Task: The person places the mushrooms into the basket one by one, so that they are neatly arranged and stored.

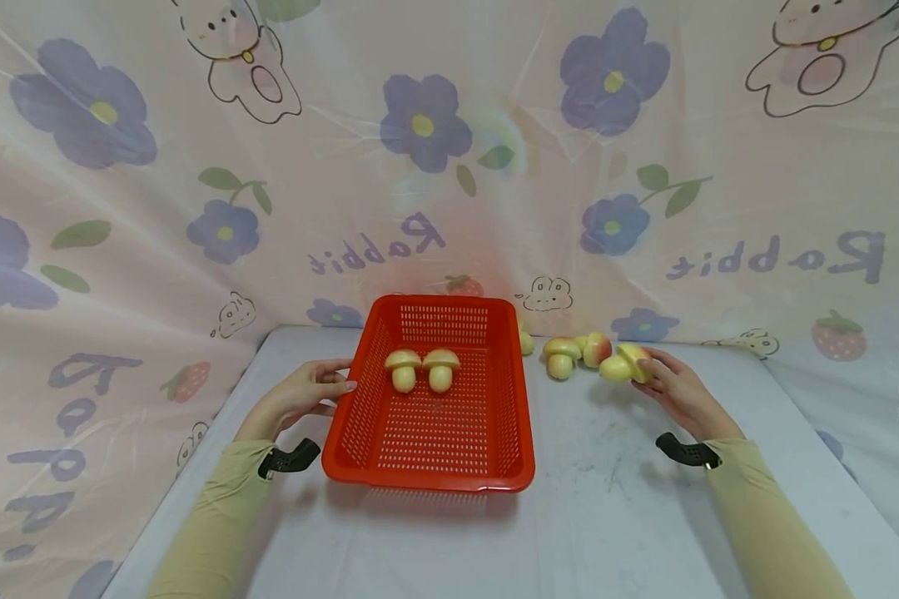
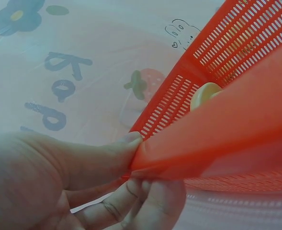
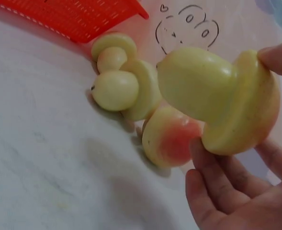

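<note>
A red plastic basket point(image 1: 434, 424) with slotted walls stands in the middle of the table. Two toy mushrooms point(image 1: 440, 370) lie side by side in it, stems toward me. My left hand point(image 1: 303, 395) pinches the basket's left rim between thumb and fingers, as the left wrist view shows up close. Right of the basket, my right hand point(image 1: 677, 389) holds another toy mushroom point(image 3: 241, 100) by its cap, the pale yellow stem pointing left. Close behind it in the right wrist view are more toy mushrooms point(image 3: 114, 91), one with a red-tinged cap point(image 3: 172, 139).
The loose mushrooms point(image 1: 560, 358) sit in a row at the back of the white table point(image 1: 599, 499), right of the basket. A printed curtain point(image 1: 494, 166) with flowers and rabbits hangs behind. Black wrist bands point(image 1: 687, 452) are on both arms.
</note>
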`<state>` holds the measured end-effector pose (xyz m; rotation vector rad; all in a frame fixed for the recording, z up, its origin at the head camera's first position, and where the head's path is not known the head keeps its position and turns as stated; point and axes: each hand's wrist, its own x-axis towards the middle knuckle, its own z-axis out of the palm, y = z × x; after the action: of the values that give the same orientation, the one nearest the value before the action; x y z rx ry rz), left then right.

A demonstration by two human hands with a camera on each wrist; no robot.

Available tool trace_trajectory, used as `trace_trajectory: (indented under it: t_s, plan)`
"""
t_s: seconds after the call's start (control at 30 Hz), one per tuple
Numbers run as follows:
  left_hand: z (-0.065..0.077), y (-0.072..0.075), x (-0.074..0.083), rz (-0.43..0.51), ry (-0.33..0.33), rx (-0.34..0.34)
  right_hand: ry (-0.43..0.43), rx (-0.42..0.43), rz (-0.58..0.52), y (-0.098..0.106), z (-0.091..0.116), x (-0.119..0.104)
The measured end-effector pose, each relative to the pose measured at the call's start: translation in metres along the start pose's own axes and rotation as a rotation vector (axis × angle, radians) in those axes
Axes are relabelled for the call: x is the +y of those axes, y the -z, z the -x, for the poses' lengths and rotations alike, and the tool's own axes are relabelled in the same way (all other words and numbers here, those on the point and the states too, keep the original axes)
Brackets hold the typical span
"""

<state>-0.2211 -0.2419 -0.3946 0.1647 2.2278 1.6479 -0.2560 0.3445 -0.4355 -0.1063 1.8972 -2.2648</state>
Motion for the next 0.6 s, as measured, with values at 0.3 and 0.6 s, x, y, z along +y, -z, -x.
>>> trace_trajectory:
  t_s: [0.3,0.6]
  plan:
    - [0.0,0.001,-0.001,-0.001,0.0,0.002,-0.001,-0.046,0.048,-0.024,0.001,-0.014]
    - [0.0,0.0,0.0,-0.009,-0.007,-0.004,0.025,-0.105,0.197,-0.059,0.001,-0.031]
